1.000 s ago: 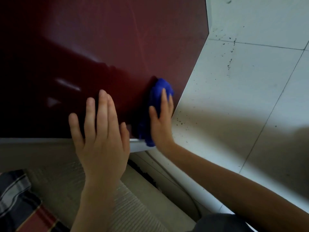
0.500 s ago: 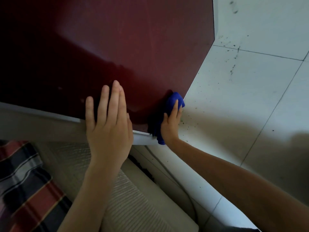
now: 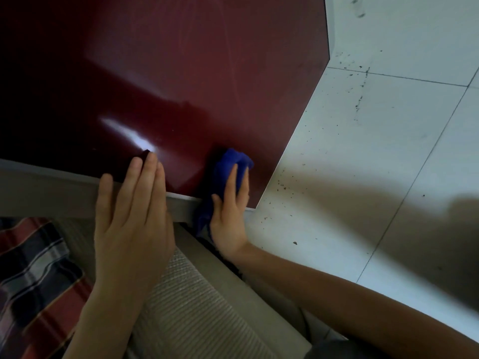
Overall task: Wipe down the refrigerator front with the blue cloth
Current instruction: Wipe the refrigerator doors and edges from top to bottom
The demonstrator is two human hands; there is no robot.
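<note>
The refrigerator front (image 3: 197, 81) is a glossy dark red panel filling the upper left of the head view, with a pale strip along its bottom edge. My right hand (image 3: 229, 216) presses the bunched blue cloth (image 3: 228, 167) flat against the panel's lower right corner, fingers straight over the cloth. My left hand (image 3: 129, 216) lies flat with straight fingers on the lower edge of the panel, just left of the cloth, and holds nothing.
White floor tiles (image 3: 375, 151) with dark specks and grout lines spread to the right. A beige ribbed base (image 3: 197, 307) sits below the door. A red, black and white striped fabric (image 3: 31, 270) lies at the lower left.
My right hand has slid the cloth left and slightly down from the door's right edge. The left hand stays flat on the lower edge. The view has shifted a little.
</note>
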